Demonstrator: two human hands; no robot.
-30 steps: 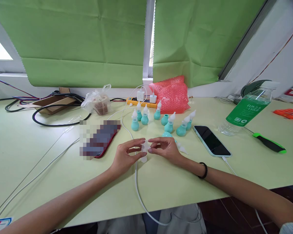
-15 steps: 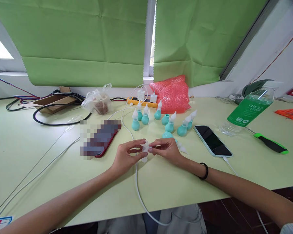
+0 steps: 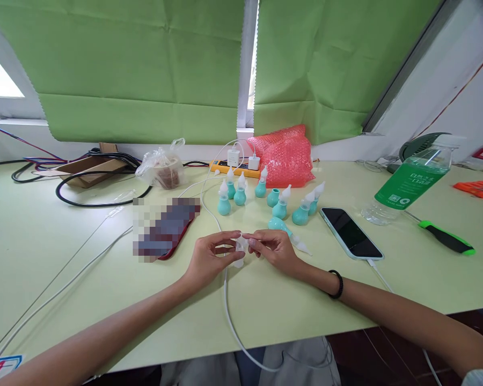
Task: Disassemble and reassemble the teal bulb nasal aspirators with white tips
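My left hand (image 3: 213,257) pinches a small translucent plastic nozzle (image 3: 240,253) between thumb and fingers, just above the table. From the other side, my right hand (image 3: 276,249) is closed with its index finger and thumb at the nozzle's upper right edge. The fingertips partly cover the piece. Beyond the hands stand several teal bulb nasal aspirators (image 3: 300,215) with whitish tips. One teal bulb (image 3: 272,197) among them has no tip. Right behind my right hand, another aspirator (image 3: 279,223) lies on its side, its tip pointing toward the lower right.
A red-edged phone (image 3: 179,228), partly pixelated, lies left; another phone (image 3: 352,233) charges at right. Further right are a green-labelled bottle (image 3: 411,182) and a screwdriver (image 3: 446,237). A white cable (image 3: 226,305) runs beneath my hands. Pink bubble wrap (image 3: 285,158) and a power strip (image 3: 241,170) sit behind.
My right index finger has moved slightly up and left, toward the top of the nozzle. My left hand keeps its grip in nearly the same place.
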